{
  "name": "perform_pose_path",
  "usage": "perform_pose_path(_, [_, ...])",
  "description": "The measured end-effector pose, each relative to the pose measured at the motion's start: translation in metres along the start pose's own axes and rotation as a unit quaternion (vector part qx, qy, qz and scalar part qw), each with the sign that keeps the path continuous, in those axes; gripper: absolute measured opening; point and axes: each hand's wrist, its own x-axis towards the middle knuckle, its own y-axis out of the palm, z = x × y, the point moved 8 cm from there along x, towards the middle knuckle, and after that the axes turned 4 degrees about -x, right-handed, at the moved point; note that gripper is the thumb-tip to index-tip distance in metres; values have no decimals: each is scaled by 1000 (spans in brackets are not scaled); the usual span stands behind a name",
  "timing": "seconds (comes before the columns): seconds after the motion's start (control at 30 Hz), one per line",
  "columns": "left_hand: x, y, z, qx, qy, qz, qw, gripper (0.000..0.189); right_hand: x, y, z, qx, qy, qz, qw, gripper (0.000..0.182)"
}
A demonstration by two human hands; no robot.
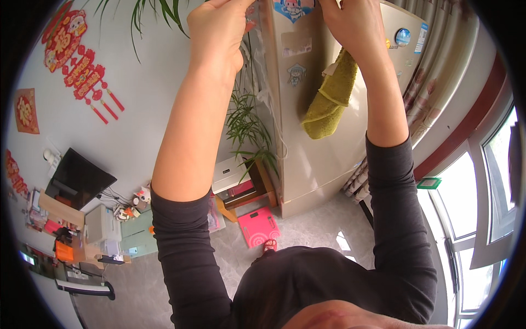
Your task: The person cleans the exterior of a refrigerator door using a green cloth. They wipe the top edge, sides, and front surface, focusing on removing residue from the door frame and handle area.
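Both my arms reach up in front of a beige refrigerator, and the top of the picture cuts off my fingers. My left hand is raised at the refrigerator's left edge, beside some plant leaves; what its fingers do is out of sight. My right hand is up against the refrigerator's front. A folded olive-green towel hangs down from under its palm, with the upper end hidden by the hand. Between my hands, a blue cartoon sticker is on the refrigerator, with a faded cartoon-girl sticker lower down.
A leafy potted plant and a white printer-like box stand left of the refrigerator. A pink bathroom scale lies by my foot. Patterned curtains and a glazed door are at right; a cluttered desk is at left.
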Motion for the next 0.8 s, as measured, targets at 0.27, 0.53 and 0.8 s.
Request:
perform_pose_path(0.27, [-3,2,-13,79,-14,-30,996,10,-2,-7,3,-6,19,-20,1000,18])
perform_pose_path(0.53, [-15,9,-21,110,-48,-38,992,7,-2,-8,5,-21,29,-8,999,17])
perform_pose_path(0.8, [-17,8,-19,64,-62,-28,996,11,-3,-12,4,8,34,-12,999,18])
